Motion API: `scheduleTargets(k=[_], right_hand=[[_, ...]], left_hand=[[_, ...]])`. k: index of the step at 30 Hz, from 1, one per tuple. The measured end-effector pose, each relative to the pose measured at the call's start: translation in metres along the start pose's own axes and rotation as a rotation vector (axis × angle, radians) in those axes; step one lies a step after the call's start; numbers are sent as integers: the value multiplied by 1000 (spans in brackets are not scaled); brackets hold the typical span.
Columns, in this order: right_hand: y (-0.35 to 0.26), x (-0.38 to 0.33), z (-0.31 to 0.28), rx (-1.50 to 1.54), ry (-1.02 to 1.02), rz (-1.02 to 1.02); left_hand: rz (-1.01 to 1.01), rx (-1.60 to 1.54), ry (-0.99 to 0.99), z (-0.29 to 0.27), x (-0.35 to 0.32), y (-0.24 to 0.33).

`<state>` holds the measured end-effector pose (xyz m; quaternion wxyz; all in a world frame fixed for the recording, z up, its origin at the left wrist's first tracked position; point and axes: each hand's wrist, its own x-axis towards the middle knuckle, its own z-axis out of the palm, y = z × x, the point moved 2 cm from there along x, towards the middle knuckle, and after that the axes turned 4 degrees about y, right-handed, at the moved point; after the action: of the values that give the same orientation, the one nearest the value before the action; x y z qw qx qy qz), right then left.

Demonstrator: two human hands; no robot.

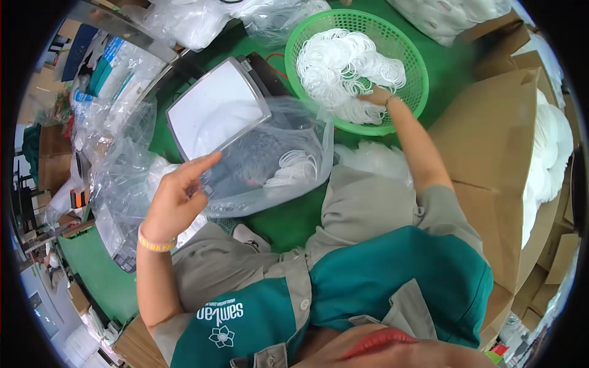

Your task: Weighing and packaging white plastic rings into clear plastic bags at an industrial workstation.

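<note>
My left hand grips the rim of a clear plastic bag and holds it open; a small pile of white rings lies inside it. My right hand reaches into a round green mesh basket and is buried in a heap of thin white rings; its fingers are hidden among them, so what they hold is unclear. The bag rests partly on a flat scale with a white square platform.
Brown cardboard boxes with stacked white discs stand at my right. Crumpled clear bags pile up at the left on the green surface. More filled white bags lie at the far edge.
</note>
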<state>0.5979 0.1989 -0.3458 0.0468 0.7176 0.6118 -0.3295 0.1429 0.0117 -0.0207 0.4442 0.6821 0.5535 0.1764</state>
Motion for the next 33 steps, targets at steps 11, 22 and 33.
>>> scheduleTargets(k=[11, 22, 33], right_hand=[[-62, 44, 110, -33, 28, 12], [-14, -38, -16, 359, 525, -111], [-81, -156, -122, 1320, 338, -414]], left_hand=[[-47, 12, 7, -5, 31, 6], [33, 165, 183, -3, 10, 12], [-113, -423, 0, 10, 13, 6]])
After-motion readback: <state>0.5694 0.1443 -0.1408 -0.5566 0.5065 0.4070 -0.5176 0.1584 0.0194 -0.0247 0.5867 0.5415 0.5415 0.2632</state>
